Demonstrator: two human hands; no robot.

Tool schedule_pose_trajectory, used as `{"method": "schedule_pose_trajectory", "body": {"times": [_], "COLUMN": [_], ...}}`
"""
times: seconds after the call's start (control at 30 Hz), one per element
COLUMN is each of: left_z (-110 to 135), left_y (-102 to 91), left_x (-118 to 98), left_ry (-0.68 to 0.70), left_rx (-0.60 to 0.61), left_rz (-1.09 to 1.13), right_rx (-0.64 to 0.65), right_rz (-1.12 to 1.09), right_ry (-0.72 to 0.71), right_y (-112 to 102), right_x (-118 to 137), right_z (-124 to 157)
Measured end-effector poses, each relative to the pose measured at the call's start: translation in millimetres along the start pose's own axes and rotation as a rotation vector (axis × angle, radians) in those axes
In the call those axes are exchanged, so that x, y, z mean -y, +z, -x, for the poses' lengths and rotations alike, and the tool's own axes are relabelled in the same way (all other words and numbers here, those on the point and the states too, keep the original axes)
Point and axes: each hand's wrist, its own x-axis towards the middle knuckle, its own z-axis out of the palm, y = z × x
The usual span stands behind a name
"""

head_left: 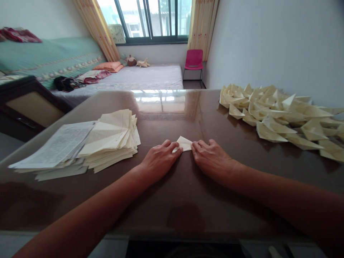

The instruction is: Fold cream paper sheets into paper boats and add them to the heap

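Observation:
A small piece of folded cream paper (pixel 184 144) with a pointed top lies at the middle of the table, between my two hands. My left hand (pixel 162 156) pinches its left end, thumb and fingers closed on the edge. On the opposite end, my right hand (pixel 208 154) grips the paper with its fingers bent together. Parts of the paper are covered by the fingers of both hands. To the left of my left hand sits a stack of creased cream sheets (pixel 107 138). Many folded paper boats (pixel 279 111) are heaped on the right side.
The glossy brown table (pixel 172 193) spans the foreground. Printed sheets (pixel 59 143) lie at its left, partly under the cream stack. Beyond it are a bed (pixel 158 76), a pink chair (pixel 194 60) and a window. A dark cabinet (pixel 29 105) stands at far left.

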Motion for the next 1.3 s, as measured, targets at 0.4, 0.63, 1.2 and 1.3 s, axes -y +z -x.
{"method": "schedule_pose_trajectory", "body": {"times": [0.4,0.63,1.2,1.3], "left_z": [-4.9,-5.1,-4.7,-5.0], "left_y": [2.5,2.5,8.8,5.0], "left_x": [1.2,1.2,10.0,9.9], "left_ry": [-0.038,-0.032,0.041,0.12], "left_rx": [0.022,0.006,-0.067,-0.015], "left_rz": [-0.052,-0.065,0.045,0.017], "right_rx": [0.076,0.063,-0.02,-0.064], "right_rz": [0.002,-0.018,-0.082,-0.095], "right_ry": [0.056,0.074,0.087,0.023], "right_y": [-5.4,-5.4,-3.6,-5.1], "right_x": [-11.6,-13.3,-16.8,-8.9], "right_z": [-2.7,-3.1,-7.9,-4.0]}}
